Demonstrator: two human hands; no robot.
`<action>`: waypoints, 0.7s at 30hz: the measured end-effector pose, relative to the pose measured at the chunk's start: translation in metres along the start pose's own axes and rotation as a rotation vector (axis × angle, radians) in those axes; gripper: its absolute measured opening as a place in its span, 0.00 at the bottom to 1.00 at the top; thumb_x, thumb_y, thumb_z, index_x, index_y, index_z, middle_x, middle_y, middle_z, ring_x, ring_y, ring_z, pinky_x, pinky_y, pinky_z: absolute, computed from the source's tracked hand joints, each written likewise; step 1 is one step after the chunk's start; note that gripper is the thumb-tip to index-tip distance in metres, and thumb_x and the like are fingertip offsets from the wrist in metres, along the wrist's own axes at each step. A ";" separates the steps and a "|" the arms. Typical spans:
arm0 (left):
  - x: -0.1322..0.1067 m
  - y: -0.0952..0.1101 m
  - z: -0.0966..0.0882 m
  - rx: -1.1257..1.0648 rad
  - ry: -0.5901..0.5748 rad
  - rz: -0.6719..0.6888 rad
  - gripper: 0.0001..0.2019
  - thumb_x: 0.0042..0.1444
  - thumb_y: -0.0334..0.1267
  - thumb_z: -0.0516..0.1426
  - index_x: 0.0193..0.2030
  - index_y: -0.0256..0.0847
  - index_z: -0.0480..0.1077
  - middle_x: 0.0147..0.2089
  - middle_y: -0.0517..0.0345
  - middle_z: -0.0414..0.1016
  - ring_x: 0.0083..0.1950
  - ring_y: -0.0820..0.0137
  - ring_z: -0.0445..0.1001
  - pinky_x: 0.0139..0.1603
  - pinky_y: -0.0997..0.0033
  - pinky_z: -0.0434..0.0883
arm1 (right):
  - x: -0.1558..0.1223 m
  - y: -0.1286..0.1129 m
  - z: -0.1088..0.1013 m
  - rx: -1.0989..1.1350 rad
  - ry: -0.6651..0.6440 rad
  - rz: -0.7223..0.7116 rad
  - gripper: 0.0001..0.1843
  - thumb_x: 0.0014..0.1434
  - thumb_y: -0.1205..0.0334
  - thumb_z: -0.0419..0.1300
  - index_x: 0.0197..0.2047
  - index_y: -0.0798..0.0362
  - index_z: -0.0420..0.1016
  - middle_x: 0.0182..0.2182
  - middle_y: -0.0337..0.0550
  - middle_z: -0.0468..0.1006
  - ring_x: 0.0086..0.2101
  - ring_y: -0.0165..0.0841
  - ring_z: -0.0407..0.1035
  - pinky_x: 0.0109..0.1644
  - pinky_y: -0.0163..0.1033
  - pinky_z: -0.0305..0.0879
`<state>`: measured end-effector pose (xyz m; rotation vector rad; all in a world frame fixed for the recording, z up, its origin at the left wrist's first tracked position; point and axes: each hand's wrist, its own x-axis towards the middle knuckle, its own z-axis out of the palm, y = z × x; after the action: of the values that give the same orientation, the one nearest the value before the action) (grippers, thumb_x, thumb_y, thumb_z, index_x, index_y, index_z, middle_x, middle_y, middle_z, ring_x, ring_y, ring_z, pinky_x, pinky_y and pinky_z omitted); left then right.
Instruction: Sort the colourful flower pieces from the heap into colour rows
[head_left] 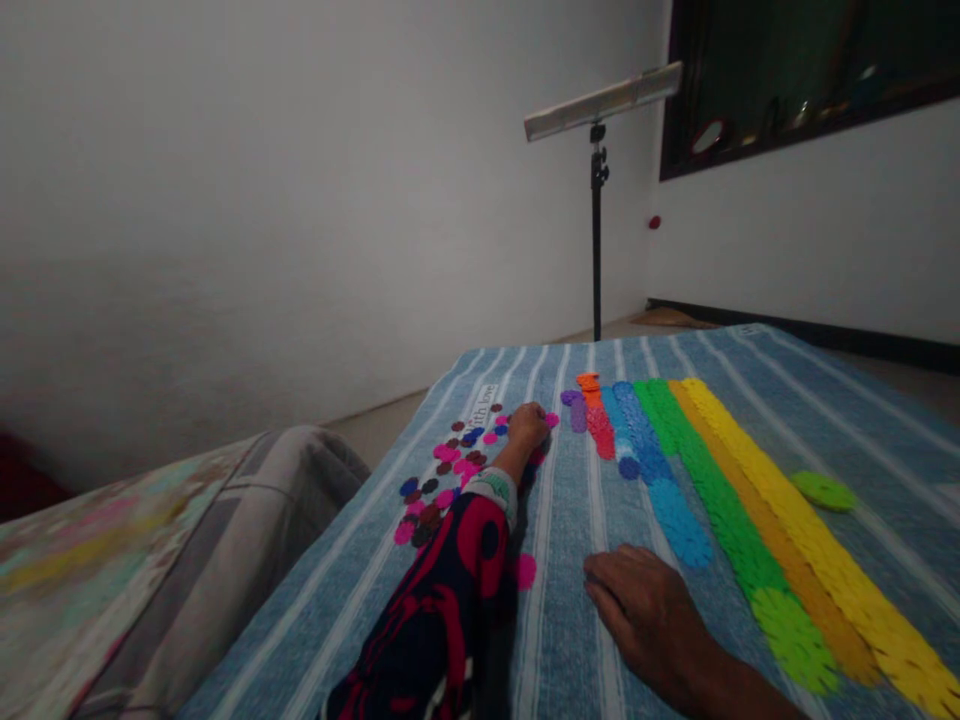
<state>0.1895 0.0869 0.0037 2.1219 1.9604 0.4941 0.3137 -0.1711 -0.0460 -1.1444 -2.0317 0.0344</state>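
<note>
My left hand (529,426), in a dark blue and red patterned sleeve, reaches to the far part of the bed cover. Its fingers are bent and closed on a pink notched disc (552,420) at their tips. Around that forearm lie scattered pink, blue, brown and black discs; a lone pink disc (526,571) is close to the sleeve. My right hand (649,610) rests on the cloth with its fingers stretched out and nothing visible in them. Beside it are long overlapping rows of discs: blue (646,440), green (712,500), orange (780,540) and yellow (795,510).
Shorter rows of red discs (600,432) and purple discs (577,415) lie near the far end. A light green disc (823,491) sits right of the yellow row. Beyond the striped blue cover (405,560) stands a lamp on a pole (596,240). Crumpled grey fabric (247,530) is at left.
</note>
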 end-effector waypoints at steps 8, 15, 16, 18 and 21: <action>-0.010 -0.009 -0.007 -0.202 0.059 -0.110 0.15 0.49 0.25 0.59 0.43 0.39 0.78 0.39 0.54 0.82 0.39 0.69 0.78 0.38 0.76 0.69 | -0.002 0.001 0.002 0.001 0.005 0.001 0.09 0.63 0.71 0.51 0.34 0.51 0.69 0.27 0.40 0.73 0.29 0.36 0.66 0.36 0.39 0.53; -0.006 -0.046 -0.019 -0.220 0.174 -0.090 0.14 0.48 0.25 0.57 0.41 0.38 0.79 0.39 0.54 0.82 0.40 0.69 0.77 0.38 0.76 0.69 | -0.002 0.002 0.004 0.004 -0.001 0.012 0.09 0.63 0.71 0.51 0.35 0.51 0.69 0.28 0.40 0.74 0.29 0.36 0.67 0.36 0.40 0.52; -0.005 -0.053 -0.021 -0.227 0.183 -0.110 0.14 0.49 0.25 0.57 0.41 0.38 0.79 0.39 0.54 0.82 0.39 0.69 0.78 0.37 0.76 0.69 | -0.002 0.002 0.004 0.009 0.001 0.015 0.09 0.63 0.71 0.51 0.35 0.51 0.69 0.28 0.40 0.74 0.29 0.36 0.67 0.36 0.40 0.52; -0.003 -0.067 -0.027 -0.232 0.189 -0.160 0.14 0.49 0.27 0.57 0.42 0.38 0.79 0.38 0.53 0.82 0.38 0.68 0.78 0.35 0.75 0.69 | -0.002 0.001 0.004 0.016 0.006 0.018 0.09 0.63 0.71 0.51 0.35 0.51 0.69 0.28 0.40 0.74 0.29 0.36 0.67 0.36 0.40 0.52; 0.000 -0.082 -0.033 -0.228 0.176 -0.225 0.14 0.49 0.28 0.58 0.42 0.38 0.79 0.36 0.52 0.82 0.35 0.68 0.77 0.33 0.74 0.69 | -0.002 0.001 0.003 0.009 0.006 0.018 0.09 0.62 0.71 0.51 0.33 0.50 0.69 0.27 0.39 0.73 0.29 0.36 0.66 0.36 0.40 0.52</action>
<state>0.1016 0.0926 0.0033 1.7476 2.0880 0.8398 0.3129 -0.1708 -0.0497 -1.1554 -2.0141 0.0494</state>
